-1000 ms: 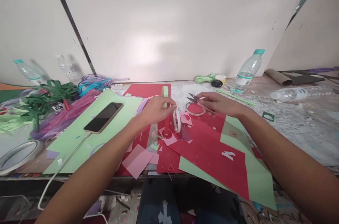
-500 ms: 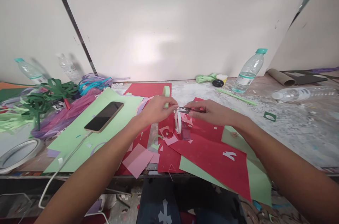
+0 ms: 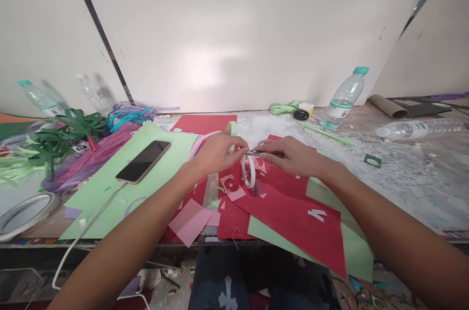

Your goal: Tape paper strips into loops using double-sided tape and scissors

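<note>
A: In the head view, what is your left hand (image 3: 214,154) doing?

B: Its fingers are pinched together on the tape end, with the tape roll (image 3: 248,171) hanging just below, over the red paper (image 3: 293,212).

A: And your right hand (image 3: 293,156)?

B: Its fingers are clamped on small scissors (image 3: 256,152), the tips meeting the tape beside your left fingertips, above the surface (image 3: 403,173).

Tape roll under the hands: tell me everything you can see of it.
The tape roll is a thin white ring with an open centre, standing on edge over red paper. The left hand pinches its top; the right hand brings small snips to the same spot. Whether a strip is pulled free is unclear.
</note>
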The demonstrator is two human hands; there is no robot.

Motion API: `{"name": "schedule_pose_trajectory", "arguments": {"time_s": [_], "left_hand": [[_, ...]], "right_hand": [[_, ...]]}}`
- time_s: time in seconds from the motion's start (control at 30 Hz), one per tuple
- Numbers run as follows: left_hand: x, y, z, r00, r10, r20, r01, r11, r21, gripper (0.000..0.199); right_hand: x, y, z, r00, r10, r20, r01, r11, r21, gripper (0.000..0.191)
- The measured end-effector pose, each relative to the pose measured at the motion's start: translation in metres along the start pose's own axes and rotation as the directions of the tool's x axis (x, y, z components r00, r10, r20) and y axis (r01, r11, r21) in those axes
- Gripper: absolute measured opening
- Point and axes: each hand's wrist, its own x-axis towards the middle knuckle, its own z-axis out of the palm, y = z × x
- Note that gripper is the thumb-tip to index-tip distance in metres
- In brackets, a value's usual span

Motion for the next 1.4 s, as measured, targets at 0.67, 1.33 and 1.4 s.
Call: {"name": "schedule_pose_trajectory", "arguments": {"time_s": [0.67, 1.33, 1.4], "left_hand": [[0.0, 0.0, 0.004, 0.998, 0.05, -0.028, -0.048, 0.996, 0.075, 0.023], [0.001, 0.006, 0.006, 0.99, -0.123, -0.065, 0.109, 0.975, -0.195, 0.023], [0.001, 0.005, 0.008, 0.991, -0.116, -0.063, 0.102, 0.975, -0.198, 0.022]], "right_hand": [[-0.002, -0.004, -0.004, 1.0, -0.018, -0.014, 0.017, 0.998, -0.063, 0.03], [-0.007, 0.028, -0.011, 0.969, 0.106, 0.222, -0.115, 0.993, 0.031, 0.043], [-0.008, 0.03, -0.006, 0.96, 0.037, 0.276, -0.057, 0.996, 0.065, 0.041]]}}
